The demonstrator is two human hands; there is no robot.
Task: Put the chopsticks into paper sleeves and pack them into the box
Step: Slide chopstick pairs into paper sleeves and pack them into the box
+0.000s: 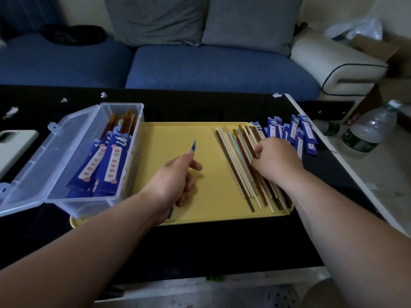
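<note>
A yellow tray (178,134) lies on the black table. Several loose chopsticks (235,156) in brown, cream and teal lie fanned on its right half. My right hand (275,158) rests on them, its fingers curled round a few at the middle of the pile. My left hand (175,181) holds a blue paper sleeve (193,146) edge-on over the tray's middle; most of the sleeve is hidden by the hand. A clear plastic box (133,152) with its lid open stands at the left, holding several sleeved chopsticks (106,161).
A heap of empty blue sleeves (298,134) lies just right of the tray. A white phone-like object (13,143) sits at the far left. Water bottles (367,132) stand on the white surface to the right. A blue sofa (200,67) is behind the table.
</note>
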